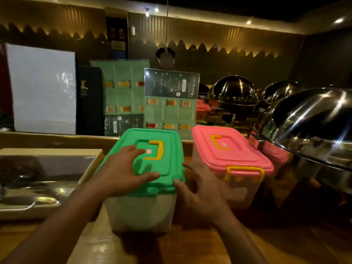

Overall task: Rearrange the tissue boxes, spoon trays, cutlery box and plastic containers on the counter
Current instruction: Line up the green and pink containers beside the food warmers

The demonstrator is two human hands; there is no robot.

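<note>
A clear plastic container with a green lid (167,149) and yellow handle stands in the middle of the wooden counter (190,248). My left hand (122,172) lies flat on its lid with the fingers spread. My right hand (200,187) is against the container's right side at the lid's rim, fingers apart, in the gap beside a second container with a pink lid (232,149) and yellow clasp. Another pink-lidded container (276,155) sits behind that one, partly hidden.
Large steel chafing-dish domes (314,126) crowd the right side. A cutlery box with a glossy see-through lid (38,180) sits at the left. Laminated menus (171,103) and a white board (43,88) lean on the raised ledge behind.
</note>
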